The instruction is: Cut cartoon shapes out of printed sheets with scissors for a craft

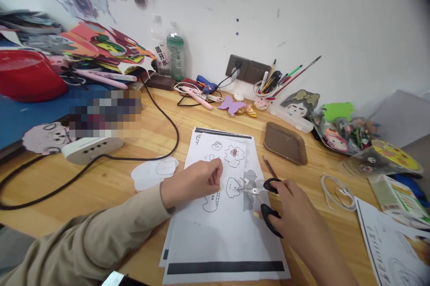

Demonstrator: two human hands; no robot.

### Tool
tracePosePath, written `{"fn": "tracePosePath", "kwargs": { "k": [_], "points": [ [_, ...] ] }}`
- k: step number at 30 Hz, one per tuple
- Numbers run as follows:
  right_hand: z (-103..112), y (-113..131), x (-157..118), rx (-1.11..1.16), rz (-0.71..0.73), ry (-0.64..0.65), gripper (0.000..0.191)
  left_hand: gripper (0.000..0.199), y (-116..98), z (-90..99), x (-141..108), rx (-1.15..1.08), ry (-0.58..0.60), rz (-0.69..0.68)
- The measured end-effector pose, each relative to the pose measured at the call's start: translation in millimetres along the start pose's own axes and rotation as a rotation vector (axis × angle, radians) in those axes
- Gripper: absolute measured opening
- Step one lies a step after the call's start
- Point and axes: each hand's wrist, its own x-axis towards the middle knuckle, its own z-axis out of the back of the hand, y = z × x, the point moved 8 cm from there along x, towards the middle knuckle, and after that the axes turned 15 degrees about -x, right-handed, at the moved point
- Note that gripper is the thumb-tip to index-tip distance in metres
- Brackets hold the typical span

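My right hand grips a pair of scissors with black handles, fingers through the loops. The handles are spread apart, and the blades point left beside a small outlined drawing. My left hand is closed above the printed sheets, its fingers curled in; whatever they pinch is hidden. Several line drawings show on the paper, among them a fluffy figure with a red patch. A grey shadow-like shape lies under the blades.
A brown tray and a pencil lie right of the sheets. To the left are a white cut-out, a black cable and a white power strip. A pen holder and bottles stand along the wall.
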Motion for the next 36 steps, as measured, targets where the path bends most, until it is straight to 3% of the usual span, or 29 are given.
{"fn": "tracePosePath", "kwargs": {
  "k": [4, 7, 13, 25, 30, 36],
  "points": [
    [3, 3, -1, -0.026, 0.011, -0.021, 0.033, 0.014, -4, -0.5, 0, -0.01, 0.026, -0.015],
    [4, 3, 0, -0.028, 0.007, -0.022, 0.033, 0.003, -8, 4.9, 1, 0.021, -0.006, -0.018],
    [3, -1, 0, 0.001, -0.005, -0.014, 0.031, 0.009, -11, 18.3, 0, 0.04, -0.107, -0.01],
    [6, 2, 1, 0.021, -0.001, -0.043, 0.03, 0.011, -9, 21.8, 2, 0.018, -0.102, -0.091],
    [5, 8, 2, 0.035, 0.053, -0.034, 0.034, 0.018, -26, 22.7, -4, 0.126, -0.177, -0.221],
    [12, 21, 0, 0.082, 0.064, -0.012, 0.035, 0.029, -52, -12.8, -17, 0.499, -0.065, -0.557]
  ]
}}
